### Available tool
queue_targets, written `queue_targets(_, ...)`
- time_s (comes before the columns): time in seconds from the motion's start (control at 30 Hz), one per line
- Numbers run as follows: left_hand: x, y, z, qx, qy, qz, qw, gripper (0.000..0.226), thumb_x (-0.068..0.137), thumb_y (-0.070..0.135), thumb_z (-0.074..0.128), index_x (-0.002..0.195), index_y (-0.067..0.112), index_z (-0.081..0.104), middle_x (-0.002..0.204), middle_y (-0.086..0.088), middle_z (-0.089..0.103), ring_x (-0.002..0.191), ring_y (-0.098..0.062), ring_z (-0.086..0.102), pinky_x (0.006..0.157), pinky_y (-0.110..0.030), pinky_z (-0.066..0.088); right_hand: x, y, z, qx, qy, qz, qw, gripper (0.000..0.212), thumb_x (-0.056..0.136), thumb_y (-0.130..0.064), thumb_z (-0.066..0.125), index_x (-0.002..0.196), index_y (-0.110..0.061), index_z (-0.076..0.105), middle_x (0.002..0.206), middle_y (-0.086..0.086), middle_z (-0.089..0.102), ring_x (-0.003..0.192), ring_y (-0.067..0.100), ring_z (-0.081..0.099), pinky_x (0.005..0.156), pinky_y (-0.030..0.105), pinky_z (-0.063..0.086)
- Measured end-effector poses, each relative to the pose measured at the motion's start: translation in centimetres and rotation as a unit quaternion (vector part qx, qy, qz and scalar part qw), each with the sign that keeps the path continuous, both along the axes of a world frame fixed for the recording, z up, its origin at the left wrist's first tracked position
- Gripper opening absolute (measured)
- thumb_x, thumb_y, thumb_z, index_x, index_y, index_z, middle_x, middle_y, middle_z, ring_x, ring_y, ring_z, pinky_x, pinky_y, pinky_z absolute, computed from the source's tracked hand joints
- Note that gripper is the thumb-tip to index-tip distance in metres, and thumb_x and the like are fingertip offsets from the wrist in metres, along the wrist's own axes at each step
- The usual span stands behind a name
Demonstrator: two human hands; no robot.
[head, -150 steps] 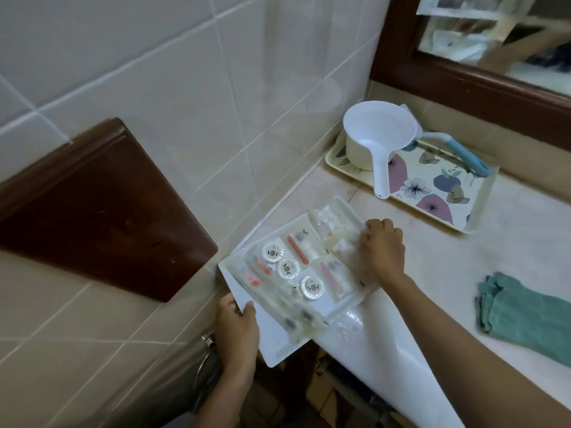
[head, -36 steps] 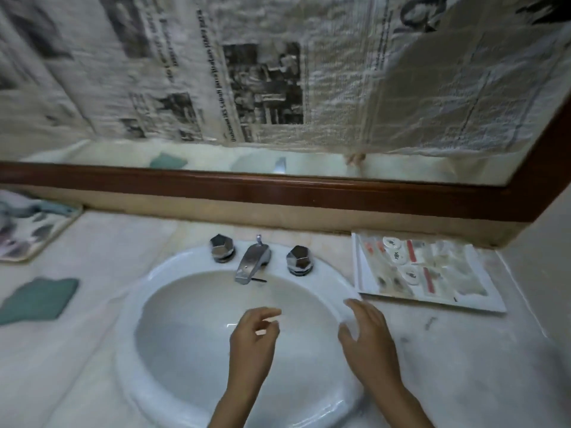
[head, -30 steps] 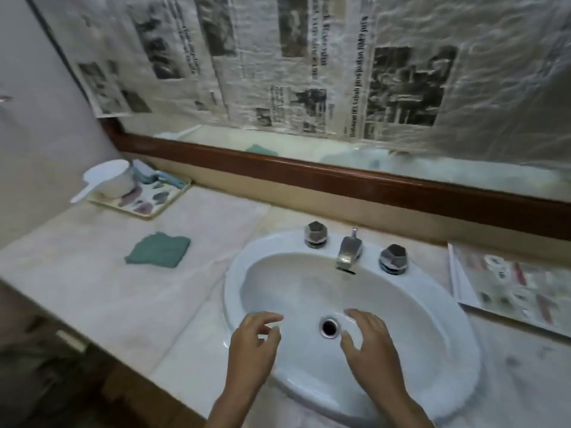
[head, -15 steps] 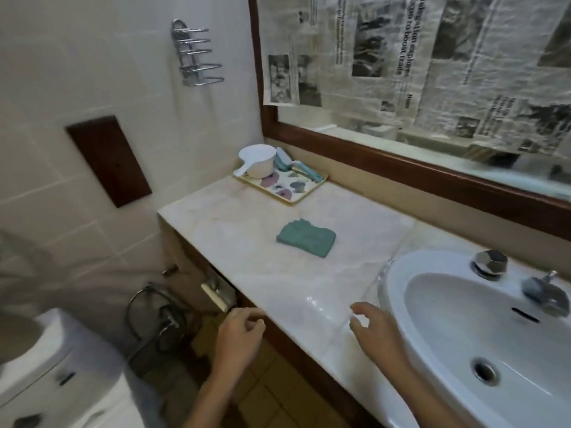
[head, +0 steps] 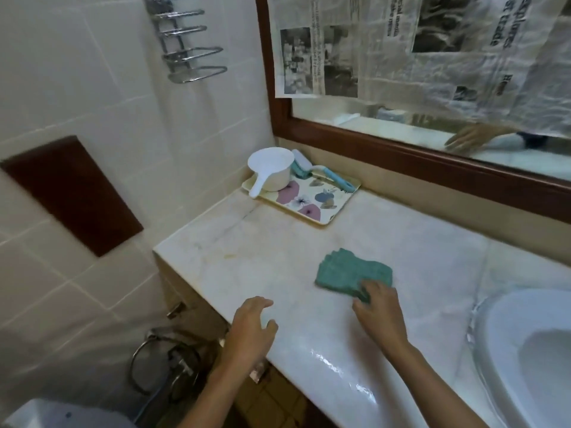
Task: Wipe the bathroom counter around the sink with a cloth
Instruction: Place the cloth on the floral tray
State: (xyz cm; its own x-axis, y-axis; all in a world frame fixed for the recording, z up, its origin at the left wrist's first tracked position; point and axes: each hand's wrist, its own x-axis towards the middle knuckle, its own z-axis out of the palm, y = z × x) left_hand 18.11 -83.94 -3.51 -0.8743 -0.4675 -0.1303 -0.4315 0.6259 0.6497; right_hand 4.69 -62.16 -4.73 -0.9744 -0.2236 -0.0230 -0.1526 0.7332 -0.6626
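Note:
A folded teal cloth (head: 349,270) lies flat on the pale marble counter (head: 265,251), left of the white sink (head: 525,344). My right hand (head: 378,310) reaches onto the cloth's near right corner, its fingertips touching the fabric; whether they grip it I cannot tell. My left hand (head: 250,330) hovers over the counter's front edge with its fingers apart and nothing in it.
A flowered tray (head: 321,205) stands at the back left corner with a white scoop (head: 272,171) and a blue-handled brush (head: 324,174) on it. A newspaper-covered mirror in a dark wood frame (head: 432,162) runs behind. A chrome rack (head: 188,41) hangs on the tiled wall.
The view has swung left from the sink to the counter. My right hand has moved forward from the counter's edge onto the teal cloth. My left hand has risen to the counter's front edge.

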Motion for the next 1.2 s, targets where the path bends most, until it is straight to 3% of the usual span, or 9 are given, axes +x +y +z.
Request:
queue_targets(0.1,-3.8,-2.5,-0.4,-0.032,-0.022,-0.048,0.998,0.042,0.093,0.023,0.055,0.135,0.025,0.049,0.151,0.008,0.035,0.139,-0.011,0.029,0.107,-0.019,0.022,-4.5,-2.0,-0.1,0.128,-0.013,0.032,0.991,0.069,0.083,-0.038,0.063,0.143,-0.016,0.037,0.150,0.005,0.035,0.136,0.027,0.032,0.108,0.038,0.032)
queue_targets(0.23,-8.5,-5.0,-0.8,-0.059,-0.028,-0.100,0.993,0.047,0.092,0.024,0.056,0.138,0.025,0.047,0.155,0.006,0.030,0.141,-0.013,0.026,0.110,-0.024,0.024,-8.0,-3.5,0.3,0.215,-0.066,0.036,0.974,0.089,0.079,-0.053,0.065,0.149,-0.020,0.021,0.155,0.003,0.025,0.140,0.024,0.026,0.110,0.043,0.027)
queue_targets(0.43,-16.0,-9.1,-1.5,-0.114,-0.051,-0.181,0.976,0.055,0.091,0.027,0.054,0.144,0.025,0.040,0.159,0.005,0.022,0.145,-0.016,0.019,0.113,-0.032,0.026,-9.4,-5.0,0.4,0.270,-0.084,0.007,0.959,0.049,0.074,-0.042,0.073,0.115,-0.025,0.053,0.116,-0.003,0.052,0.116,0.022,0.044,0.089,0.042,0.031)
queue_targets(0.53,-19.3,-11.1,-1.9,-0.152,-0.056,-0.224,0.961,0.060,0.092,0.036,0.053,0.148,0.027,0.032,0.161,0.006,0.013,0.147,-0.016,0.011,0.113,-0.034,0.024,-9.7,-5.7,1.0,0.279,-0.109,0.002,0.954,0.023,0.076,-0.035,0.072,0.088,-0.025,0.054,0.094,-0.002,0.055,0.105,0.022,0.048,0.080,0.037,0.027)
queue_targets(0.63,-21.7,-13.4,-2.7,-0.196,-0.064,-0.275,0.939,0.067,0.093,0.052,0.046,0.152,0.031,0.021,0.162,0.009,0.001,0.149,-0.016,0.000,0.116,-0.038,0.018,-10.6,-6.3,2.0,0.263,-0.133,0.007,0.956,0.020,0.077,-0.031,0.070,0.084,-0.027,0.052,0.089,-0.004,0.056,0.090,0.019,0.049,0.077,0.033,0.029)
queue_targets(0.77,-23.6,-15.8,-4.0,-0.240,-0.050,-0.335,0.910,0.069,0.091,0.063,0.033,0.152,0.035,0.015,0.162,0.011,-0.003,0.149,-0.014,-0.004,0.116,-0.036,0.013,-13.5,-8.2,4.1,0.138,-0.165,-0.014,0.976,0.029,0.067,-0.025,0.079,0.067,-0.028,0.050,0.078,-0.006,0.060,0.083,0.021,0.056,0.073,0.034,0.044)
queue_targets(0.87,-24.0,-16.6,-5.1,-0.218,-0.038,-0.345,0.912,0.076,0.085,0.070,0.023,0.151,0.033,0.024,0.162,0.007,0.006,0.150,-0.018,0.008,0.114,-0.037,0.022,-16.8,-10.8,6.4,0.100,-0.143,-0.031,0.984,0.029,0.068,-0.022,0.081,0.068,-0.029,0.053,0.083,-0.003,0.063,0.086,0.022,0.059,0.078,0.038,0.050)
queue_targets(1.0,-23.8,-17.1,-6.3,-0.222,-0.006,-0.350,0.910,0.070,0.083,0.069,0.035,0.136,0.028,0.054,0.151,0.001,0.042,0.134,-0.023,0.047,0.096,-0.036,0.046,-22.3,-15.1,8.1,0.110,-0.117,-0.015,0.987,0.024,0.075,-0.026,0.077,0.078,-0.030,0.054,0.096,0.000,0.064,0.094,0.024,0.057,0.086,0.042,0.048)
queue_targets(1.2,-23.9,-17.2,-7.1,-0.220,0.020,-0.339,0.915,0.068,0.081,0.068,0.040,0.136,0.029,0.053,0.151,0.002,0.042,0.135,-0.021,0.046,0.096,-0.037,0.046,-28.5,-21.2,6.5,0.139,-0.147,0.036,0.979,0.025,0.085,-0.020,0.068,0.110,-0.017,0.064,0.102,-0.002,0.056,0.097,0.019,0.051,0.087,0.035,0.044)
